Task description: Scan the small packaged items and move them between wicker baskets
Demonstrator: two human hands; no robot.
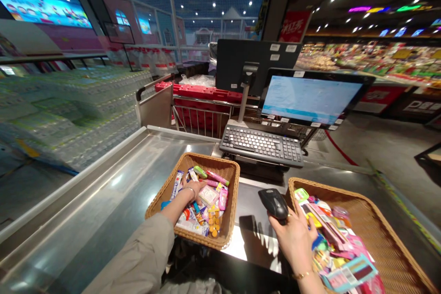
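My left hand reaches into the left wicker basket. Its fingers close at the left edge of a small pale box, partly hiding how they grip it. Around that box lie pink tubes, a blue-and-white wrapped bar and an orange pack. My right hand is wrapped round a black barcode scanner, held between the two baskets. Just right of that hand, the right wicker basket contains colourful small packs, with a light-blue card pack on top near its front.
A keyboard and a lit monitor stand behind the baskets; a second screen faces away. The metal counter has a raised left edge. Beyond it are a cart with red crates and stacked bottle packs.
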